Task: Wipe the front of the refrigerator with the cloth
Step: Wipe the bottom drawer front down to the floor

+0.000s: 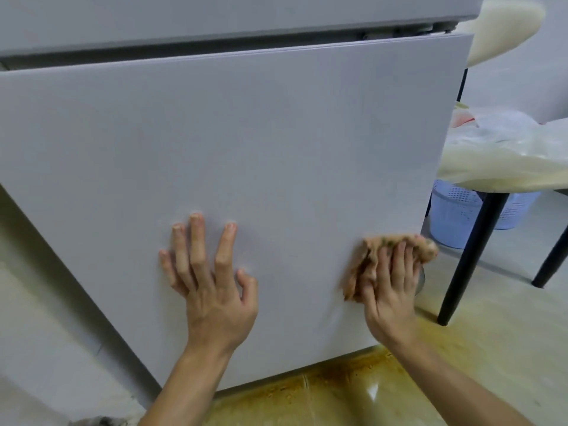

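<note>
Left hand lies flat on the lower refrigerator door, fingers spread straight, holding nothing, just bracing; right hand presses the bunched tan cloth against the door's lower right edge, fingers fairly straight over it, not curled round. To wipe well: flatten the cloth, use even pressure and overlapping strokes across and up the panel, and move the bracing hand out of the path. The yellow-stained floor could soil a cloth dropped past the bottom edge; beyond, a black table leg, pale basket and plastic bag crowd the right elbow.
</note>
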A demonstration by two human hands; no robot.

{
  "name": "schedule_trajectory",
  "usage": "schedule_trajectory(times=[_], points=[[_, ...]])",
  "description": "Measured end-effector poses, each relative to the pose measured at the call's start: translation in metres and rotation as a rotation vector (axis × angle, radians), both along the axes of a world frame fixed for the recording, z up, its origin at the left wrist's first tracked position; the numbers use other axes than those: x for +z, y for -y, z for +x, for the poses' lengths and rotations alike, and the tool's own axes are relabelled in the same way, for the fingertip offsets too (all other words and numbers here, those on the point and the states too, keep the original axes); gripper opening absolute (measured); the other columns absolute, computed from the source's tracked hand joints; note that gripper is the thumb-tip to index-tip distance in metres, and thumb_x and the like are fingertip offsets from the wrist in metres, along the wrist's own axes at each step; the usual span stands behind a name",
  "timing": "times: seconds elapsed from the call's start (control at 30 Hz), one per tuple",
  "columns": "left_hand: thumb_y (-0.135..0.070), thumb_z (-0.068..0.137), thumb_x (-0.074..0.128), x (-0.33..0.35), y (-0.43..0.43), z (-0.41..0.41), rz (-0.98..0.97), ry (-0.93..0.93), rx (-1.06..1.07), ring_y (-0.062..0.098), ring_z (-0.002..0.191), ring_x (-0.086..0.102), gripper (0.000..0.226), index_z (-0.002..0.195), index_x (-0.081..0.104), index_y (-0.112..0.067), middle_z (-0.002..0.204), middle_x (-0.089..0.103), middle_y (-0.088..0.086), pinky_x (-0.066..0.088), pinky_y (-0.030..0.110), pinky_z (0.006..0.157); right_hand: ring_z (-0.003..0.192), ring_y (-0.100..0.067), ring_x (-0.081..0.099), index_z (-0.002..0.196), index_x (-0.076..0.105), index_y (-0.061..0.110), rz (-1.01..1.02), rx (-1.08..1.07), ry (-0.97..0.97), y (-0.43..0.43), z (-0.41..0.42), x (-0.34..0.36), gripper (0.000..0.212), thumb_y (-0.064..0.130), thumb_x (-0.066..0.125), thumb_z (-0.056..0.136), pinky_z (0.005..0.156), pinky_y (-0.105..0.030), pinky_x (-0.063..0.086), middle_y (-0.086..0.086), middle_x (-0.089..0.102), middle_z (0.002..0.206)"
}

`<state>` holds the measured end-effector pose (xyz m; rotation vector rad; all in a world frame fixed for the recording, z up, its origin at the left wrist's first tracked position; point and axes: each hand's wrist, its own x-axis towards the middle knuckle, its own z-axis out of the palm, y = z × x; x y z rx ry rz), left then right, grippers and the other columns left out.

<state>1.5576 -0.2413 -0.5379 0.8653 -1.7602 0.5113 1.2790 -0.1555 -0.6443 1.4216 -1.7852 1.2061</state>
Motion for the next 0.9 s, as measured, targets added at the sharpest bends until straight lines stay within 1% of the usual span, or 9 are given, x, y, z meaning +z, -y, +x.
schedule_trajectory(times=[0.1,0.2,0.3,0.4,0.5,0.6,0.7,0.8,0.9], points=[[-0.006,0.082,0.06,0.0,-0.001,-0.003,-0.003,-0.017,0.002,0.037,0.163,0.003,0.078,0.157,0.038,-0.012,0.171,0.016,0.022,0.005,0.066,0.128,0.162,-0.032,-0.005,0.168,0.0,0.024,0.124,-0.02,-0.03,-0.013,0.003,-0.046,0.064,0.05,0.021,0.113,0.129,-0.057,0.0,-0.008,-0.006,0.176],[-0.005,0.082,0.059,0.002,0.0,-0.006,-0.004,-0.018,-0.003,0.037,0.163,0.002,0.078,0.156,0.039,-0.011,0.171,0.016,0.023,0.004,0.066,0.127,0.162,-0.03,-0.003,0.168,0.003,0.025,0.165,-0.036,-0.037,-0.016,0.001,-0.052,0.064,0.051,0.022,0.113,0.13,-0.054,-0.001,-0.007,-0.003,0.176],[-0.006,0.081,0.06,-0.001,0.002,-0.004,-0.004,-0.016,-0.003,0.038,0.163,0.004,0.078,0.157,0.039,-0.012,0.172,0.015,0.021,0.005,0.067,0.127,0.162,-0.027,-0.007,0.168,-0.001,0.027,0.173,-0.027,-0.038,-0.018,-0.002,-0.044,0.066,0.055,0.019,0.112,0.128,-0.057,0.001,-0.005,-0.008,0.176],[-0.012,0.085,0.06,-0.002,0.005,0.003,-0.015,0.011,-0.009,0.037,0.164,0.004,0.075,0.157,0.04,-0.014,0.173,0.015,0.019,0.004,0.064,0.128,0.161,-0.027,-0.009,0.167,-0.001,0.026,0.06,0.028,-0.098,-0.009,-0.017,0.001,0.066,0.052,0.023,0.112,0.128,-0.06,0.001,-0.003,-0.013,0.175],[-0.013,0.088,0.059,-0.002,0.005,0.003,-0.015,0.031,-0.007,0.04,0.162,0.007,0.073,0.158,0.039,-0.013,0.171,0.017,0.022,0.003,0.062,0.128,0.161,-0.028,-0.002,0.167,0.005,0.028,-0.121,0.044,-0.089,0.01,-0.031,0.068,0.061,0.04,0.029,0.112,0.127,-0.065,0.008,0.005,-0.009,0.175],[-0.007,0.083,0.06,0.0,0.004,-0.005,-0.019,-0.013,-0.003,0.047,0.159,0.01,0.076,0.156,0.039,-0.01,0.169,0.017,0.025,0.001,0.063,0.127,0.161,-0.027,0.002,0.167,0.006,0.029,-0.242,0.006,-0.039,0.023,-0.026,0.085,0.059,0.035,0.027,0.113,0.127,-0.065,0.011,0.007,-0.005,0.174],[-0.003,0.079,0.059,0.0,0.003,-0.01,-0.015,-0.039,-0.002,0.05,0.156,0.01,0.078,0.154,0.039,-0.008,0.167,0.018,0.026,0.0,0.064,0.126,0.161,-0.025,0.0,0.167,0.003,0.028,-0.244,-0.017,0.043,0.023,-0.008,0.05,0.058,0.038,0.022,0.113,0.128,-0.063,0.008,0.006,-0.005,0.175],[-0.003,0.079,0.059,0.0,0.003,-0.008,-0.018,-0.027,-0.004,0.049,0.157,0.009,0.077,0.154,0.039,-0.007,0.167,0.018,0.026,0.0,0.064,0.126,0.162,-0.027,-0.005,0.167,-0.002,0.026,-0.076,-0.021,0.177,0.01,0.017,-0.021,0.061,0.043,0.019,0.113,0.128,-0.062,0.003,-0.001,-0.009,0.175],[-0.007,0.083,0.06,-0.001,0.004,-0.002,-0.016,-0.007,-0.022,0.042,0.162,0.005,0.076,0.156,0.038,-0.01,0.169,0.016,0.024,0.0,0.062,0.127,0.162,-0.028,-0.008,0.167,-0.006,0.023,0.098,-0.015,0.21,-0.006,0.043,-0.081,0.064,0.048,0.017,0.113,0.125,-0.06,0.003,-0.006,-0.012,0.175]])
